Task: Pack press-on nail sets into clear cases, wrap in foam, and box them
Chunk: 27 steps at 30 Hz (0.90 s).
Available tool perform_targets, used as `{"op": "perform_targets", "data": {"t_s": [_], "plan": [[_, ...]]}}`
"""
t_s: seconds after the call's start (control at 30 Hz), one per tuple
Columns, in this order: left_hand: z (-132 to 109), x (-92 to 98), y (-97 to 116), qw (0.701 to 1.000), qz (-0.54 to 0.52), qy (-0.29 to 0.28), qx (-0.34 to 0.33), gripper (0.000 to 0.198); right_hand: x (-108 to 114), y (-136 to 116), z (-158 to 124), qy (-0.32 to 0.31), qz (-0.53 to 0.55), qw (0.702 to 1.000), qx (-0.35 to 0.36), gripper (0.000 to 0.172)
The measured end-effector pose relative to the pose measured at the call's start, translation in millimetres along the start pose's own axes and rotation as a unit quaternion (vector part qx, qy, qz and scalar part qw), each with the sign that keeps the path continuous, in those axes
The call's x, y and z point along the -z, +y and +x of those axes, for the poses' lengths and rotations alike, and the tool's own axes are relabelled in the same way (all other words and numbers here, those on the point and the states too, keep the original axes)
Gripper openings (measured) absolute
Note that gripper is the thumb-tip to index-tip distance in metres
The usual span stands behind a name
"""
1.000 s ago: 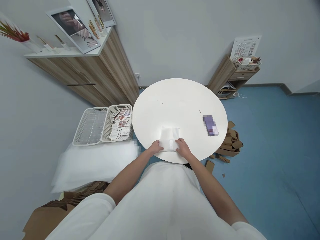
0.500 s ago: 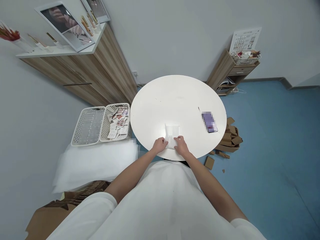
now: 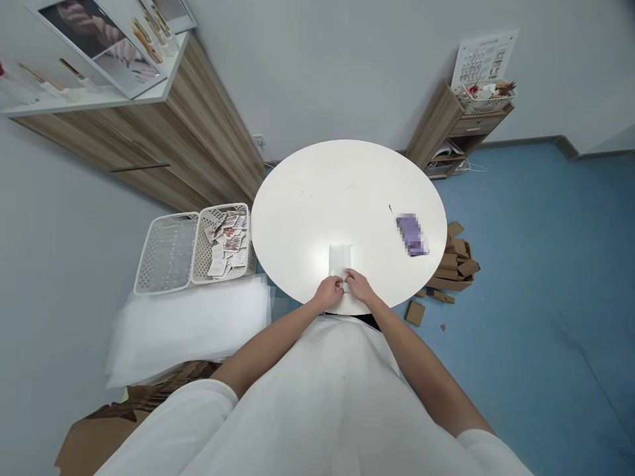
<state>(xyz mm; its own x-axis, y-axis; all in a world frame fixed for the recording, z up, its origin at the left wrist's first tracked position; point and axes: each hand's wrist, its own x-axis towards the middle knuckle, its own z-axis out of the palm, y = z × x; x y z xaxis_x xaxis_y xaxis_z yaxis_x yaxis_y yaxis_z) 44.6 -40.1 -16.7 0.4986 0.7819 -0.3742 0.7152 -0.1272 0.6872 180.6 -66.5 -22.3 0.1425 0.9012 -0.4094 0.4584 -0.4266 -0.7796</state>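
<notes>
A small folded piece of thin white foam sheet (image 3: pixel 339 256) lies on the white oval table (image 3: pixel 342 192), close to its near edge. My left hand (image 3: pixel 330 292) pinches its left side near the bottom, fingers curled inward. From the other side my right hand (image 3: pixel 358 285) grips the same sheet, thumb and fingers together. The fingertips of both hands almost meet over the lower part. Whether anything is wrapped inside the sheet cannot be seen.
Left of the table stand a basket of printed packets (image 3: pixel 225 244), a basket of clear plastic pieces (image 3: pixel 169 254) and a stack of white sheets (image 3: pixel 193 324). A blurred purple item (image 3: pixel 412 235) lies on the table's right. Cardboard boxes (image 3: pixel 454 264) sit on the floor.
My left hand has moved right, towards my right hand, and the sheet's left edge is folded in, so it looks narrower. The view has shifted slightly.
</notes>
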Motion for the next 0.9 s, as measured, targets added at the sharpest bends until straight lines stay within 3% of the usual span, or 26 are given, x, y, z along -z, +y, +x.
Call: {"op": "perform_targets", "data": {"t_s": [0.13, 0.33, 0.53, 0.67, 0.77, 0.9], "plan": [[-10, -0.3, -4, 0.994, 0.083, 0.008, -0.065, 0.038, -3, 1, 4, 0.027, -0.012, 1.0, 0.002, 0.042], [-8, 9.9, -10, 0.977, 0.161, 0.059, -0.125, 0.035, -9, 2, 5, 0.046, -0.032, 0.998, 0.007, 0.044], [2, 10.0, -15, 0.971, 0.19, 0.03, -0.142, 0.044, -5, 4, -11, 0.065, -0.133, 0.986, 0.079, 0.056], [5, 11.0, -14, 0.971, 0.194, 0.02, -0.141, 0.048, 0, 1, -18, -0.008, -0.287, 0.942, 0.173, 0.066], [7, 16.6, -10, 0.973, 0.186, 0.01, -0.134, 0.05, 3, -4, -14, -0.055, -0.346, 0.92, 0.179, 0.074], [6, 29.4, -7, 0.978, 0.158, -0.018, -0.137, 0.059, 11, -11, -11, -0.089, -0.362, 0.913, 0.166, 0.066]]}}
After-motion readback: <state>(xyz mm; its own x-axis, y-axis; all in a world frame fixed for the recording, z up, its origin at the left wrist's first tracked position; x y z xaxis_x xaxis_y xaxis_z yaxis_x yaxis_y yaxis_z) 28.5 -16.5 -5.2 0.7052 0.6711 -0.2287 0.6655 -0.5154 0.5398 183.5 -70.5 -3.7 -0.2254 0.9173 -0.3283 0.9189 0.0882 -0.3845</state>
